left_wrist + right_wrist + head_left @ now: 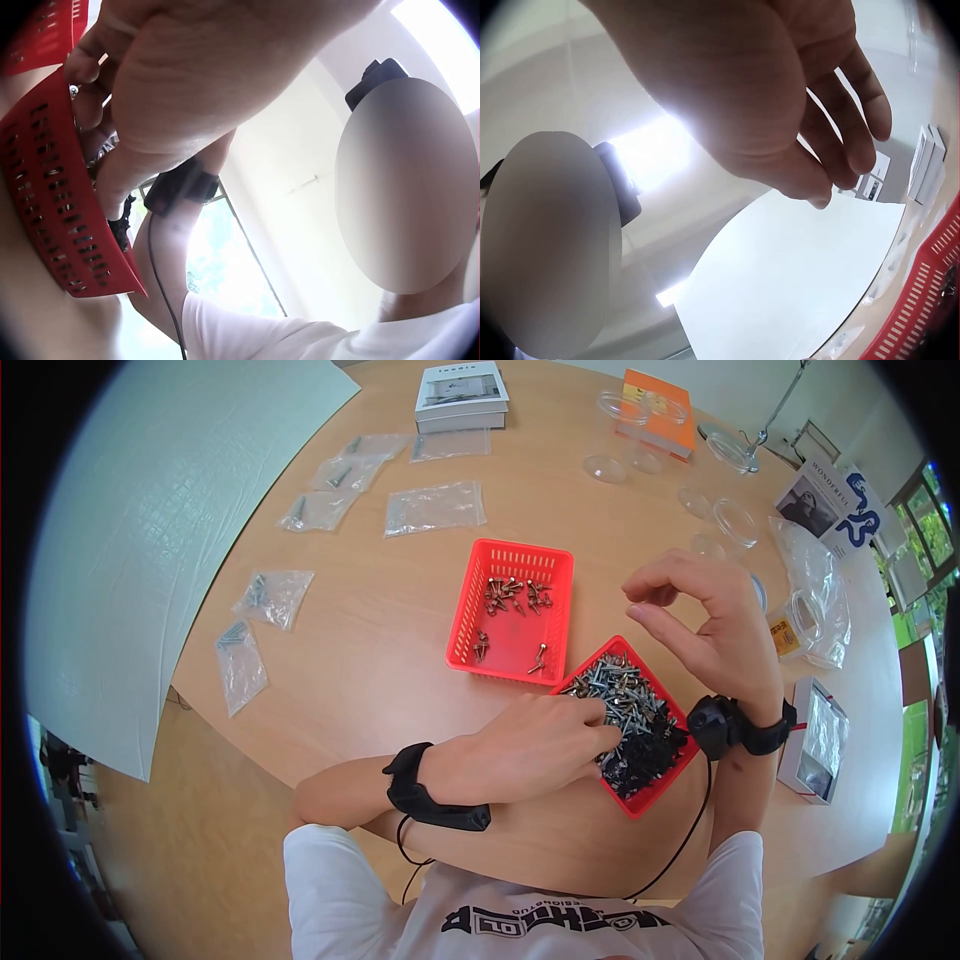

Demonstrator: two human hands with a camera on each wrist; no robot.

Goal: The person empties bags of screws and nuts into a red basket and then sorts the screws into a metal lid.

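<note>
My left hand (530,750) reaches over the near red basket (640,807), its bent fingers down among the screws. Silver screws (620,695) fill the upper part of this basket and black screws (645,755) lie heaped in the lower part. The fingertips are partly hidden, so I cannot tell whether they pinch a screw. In the left wrist view, the fingers (88,109) dip past the basket's slotted wall (52,195). My right hand (705,610) is raised above the basket's far right side, fingers loosely bent and holding nothing. A second red basket (515,547) holds small groups of bolts (510,592).
Clear zip bags (435,508), some with screws inside, lie on the table's left and far side. Round clear lids (735,522) are scattered at the far right, near an orange book (655,415). White books (461,398) stand at the back; an open box (815,740) is at right.
</note>
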